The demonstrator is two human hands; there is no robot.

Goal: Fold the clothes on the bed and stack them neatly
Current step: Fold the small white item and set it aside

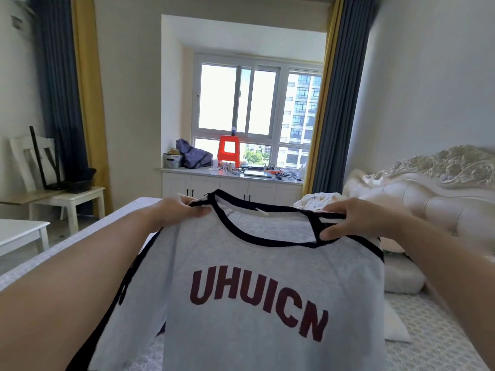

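A light grey T-shirt [267, 263] with black trim and dark red lettering hangs spread out in front of me above the bed [428, 330]. My left hand [182, 212] pinches its left shoulder beside the collar. At the other shoulder, my right hand [359, 220] pinches the fabric with thumb under and fingers over. The shirt's lower part runs out of the frame. A crumpled white garment [318, 200] lies on the bed behind the shirt, near the headboard.
A cream carved headboard [428, 183] stands at the right with a pillow [401, 279] below it. A white table [18, 234] and white chair [72, 199] are at the left. A cluttered window counter [230, 175] with a red stool [229, 153] lies ahead.
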